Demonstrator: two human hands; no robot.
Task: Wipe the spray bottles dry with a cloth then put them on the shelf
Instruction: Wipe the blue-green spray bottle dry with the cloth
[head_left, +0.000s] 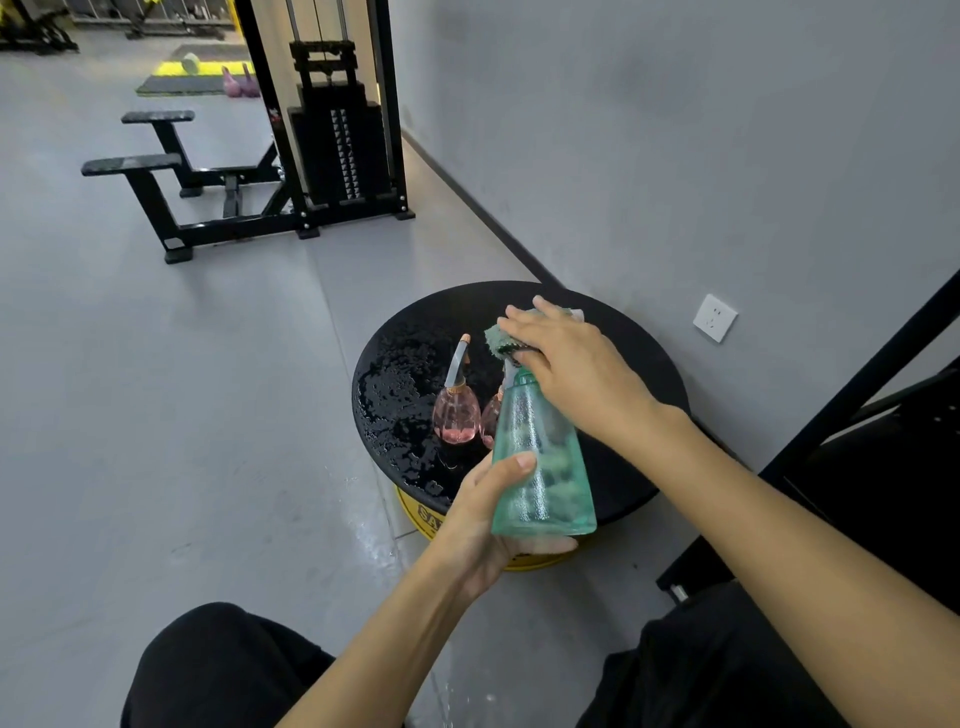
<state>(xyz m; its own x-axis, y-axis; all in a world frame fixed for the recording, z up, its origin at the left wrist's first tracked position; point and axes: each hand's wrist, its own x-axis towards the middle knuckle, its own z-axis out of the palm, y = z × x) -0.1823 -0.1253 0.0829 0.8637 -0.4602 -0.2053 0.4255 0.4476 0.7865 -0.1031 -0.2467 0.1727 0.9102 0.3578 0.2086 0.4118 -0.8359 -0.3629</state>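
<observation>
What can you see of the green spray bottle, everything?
The green spray bottle is translucent and plastic-looking. It is conical, with a wide flat base that narrows to the neck. Water droplets cover its wall. It is held roughly upright, slightly tilted, above the near edge of the wet black round top. The left hand grips its lower body, thumb on the front, fingers under the base. The right hand holds a green cloth over the spray head, hiding most of it.

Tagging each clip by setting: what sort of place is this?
Most likely a gym: a black weight-stack machine stands by the wall, and farther back pink kettlebells sit at the edge of a dark floor mat.
</observation>
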